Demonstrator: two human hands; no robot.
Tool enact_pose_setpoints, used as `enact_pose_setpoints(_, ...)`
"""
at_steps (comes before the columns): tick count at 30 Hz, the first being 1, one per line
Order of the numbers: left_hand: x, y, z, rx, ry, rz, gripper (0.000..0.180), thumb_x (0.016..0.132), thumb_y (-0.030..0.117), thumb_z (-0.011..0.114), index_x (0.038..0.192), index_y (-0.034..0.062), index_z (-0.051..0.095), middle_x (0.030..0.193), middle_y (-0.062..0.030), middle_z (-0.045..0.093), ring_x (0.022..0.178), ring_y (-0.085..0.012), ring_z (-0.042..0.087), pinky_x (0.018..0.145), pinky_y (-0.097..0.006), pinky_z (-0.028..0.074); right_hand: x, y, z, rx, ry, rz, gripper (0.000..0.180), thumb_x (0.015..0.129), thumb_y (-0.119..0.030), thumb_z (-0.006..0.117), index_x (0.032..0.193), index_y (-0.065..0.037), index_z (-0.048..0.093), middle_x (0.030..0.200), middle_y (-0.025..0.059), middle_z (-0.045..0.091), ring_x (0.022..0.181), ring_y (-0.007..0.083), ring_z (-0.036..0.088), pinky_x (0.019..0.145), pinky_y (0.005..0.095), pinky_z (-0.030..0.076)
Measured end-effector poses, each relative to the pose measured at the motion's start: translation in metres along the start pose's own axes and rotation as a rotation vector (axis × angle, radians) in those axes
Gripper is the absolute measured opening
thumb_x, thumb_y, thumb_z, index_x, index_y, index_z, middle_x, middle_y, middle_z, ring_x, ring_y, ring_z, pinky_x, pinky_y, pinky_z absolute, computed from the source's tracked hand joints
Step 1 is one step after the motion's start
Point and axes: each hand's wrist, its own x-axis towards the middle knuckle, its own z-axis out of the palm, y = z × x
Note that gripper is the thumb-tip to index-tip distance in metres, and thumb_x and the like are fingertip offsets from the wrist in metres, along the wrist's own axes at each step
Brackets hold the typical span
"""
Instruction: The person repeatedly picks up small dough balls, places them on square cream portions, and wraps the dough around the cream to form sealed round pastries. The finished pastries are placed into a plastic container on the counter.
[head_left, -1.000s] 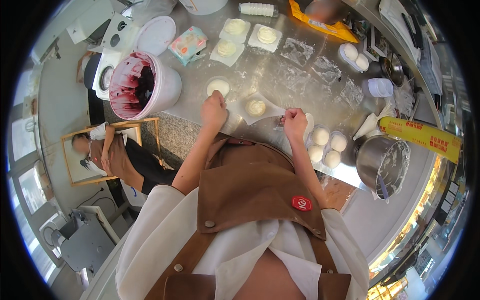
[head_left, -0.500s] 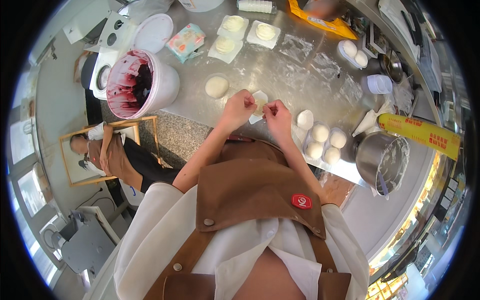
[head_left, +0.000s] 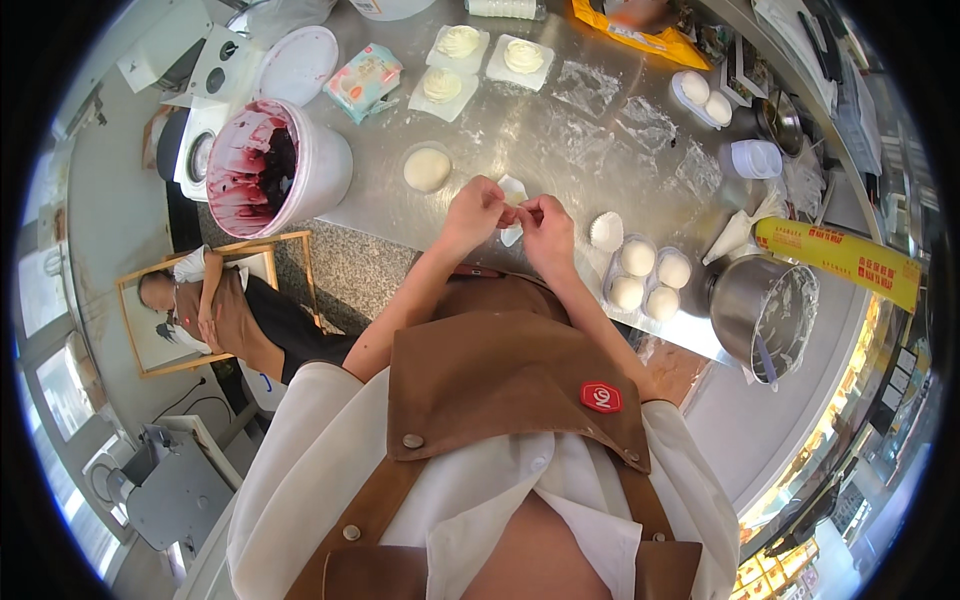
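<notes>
At the near edge of the steel table, my left hand (head_left: 474,215) and my right hand (head_left: 547,233) meet, thumbs and fingertips pinched over a thin white square wrapper (head_left: 512,186). My fingers mostly hide what lies in its middle. Farther off lie similar white squares, each topped with a swirl of cream (head_left: 524,57). A round white ball (head_left: 427,170) sits left of my left hand. Just right of my right hand stands a pleated white paper cup (head_left: 606,231), beside a clear tray holding several white balls (head_left: 635,258).
A white tub (head_left: 325,175) smeared with dark red filling stands on the left, near a soft packet (head_left: 363,80). On the right are a piping bag (head_left: 738,232), a steel bowl (head_left: 750,325) and a yellow box (head_left: 838,258). Another person (head_left: 235,315) appears at left.
My hands have drawn closer together, so their fingertips now meet over the wrapper and cover its middle. The whole view has shifted slightly.
</notes>
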Motion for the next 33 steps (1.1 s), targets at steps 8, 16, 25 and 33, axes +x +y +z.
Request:
enact_pose_setpoints(8,0.042,-0.006,-0.009,0.779,0.180,0.406,0.012,0.077,0.002,0.063,0.090,0.0033,0.061,0.090,-0.0137,0.065,0.079,-0.0285,0.066,0.068,-0.039,0.051,0.003,-0.017,-0.015,-0.161,-0.065,-0.226,0.005,0.083,0.000,0.060,0.086,-0.001,0.055,0.086,0.0188,0.059,0.079,0.0409,0.059,0.069,0.0472,0.048)
enact_pose_setpoints(16,0.047,-0.025,-0.009,1.051,0.126,0.561,0.017,0.075,0.001,0.064,0.091,0.0074,0.061,0.091,-0.0138,0.063,0.082,-0.0358,0.063,0.070,-0.045,0.049,0.001,-0.014,-0.025,-0.235,-0.077,-0.220,0.005,0.083,-0.001,0.060,0.087,-0.002,0.057,0.088,0.0180,0.060,0.081,0.0399,0.060,0.070,0.0472,0.049)
enact_pose_setpoints(25,0.017,-0.014,-0.036,0.649,0.127,0.146,0.013,0.079,-0.004,0.054,0.089,0.0035,0.055,0.082,-0.0170,0.066,0.081,-0.0370,0.065,0.071,-0.046,0.049,-0.003,-0.008,-0.034,-0.286,-0.084,-0.197,0.006,0.082,-0.001,0.061,0.087,-0.002,0.057,0.089,0.0167,0.061,0.082,0.0390,0.060,0.070,0.0469,0.049)
enact_pose_setpoints(33,-0.001,0.019,-0.032,0.600,0.046,0.427,0.013,0.078,-0.006,0.058,0.089,0.0008,0.056,0.082,-0.0173,0.063,0.075,-0.0317,0.064,0.067,-0.039,0.050,-0.003,-0.014,-0.031,-0.324,-0.114,-0.275,0.006,0.083,-0.001,0.062,0.086,-0.001,0.056,0.086,0.0160,0.060,0.079,0.0373,0.061,0.068,0.0439,0.049)
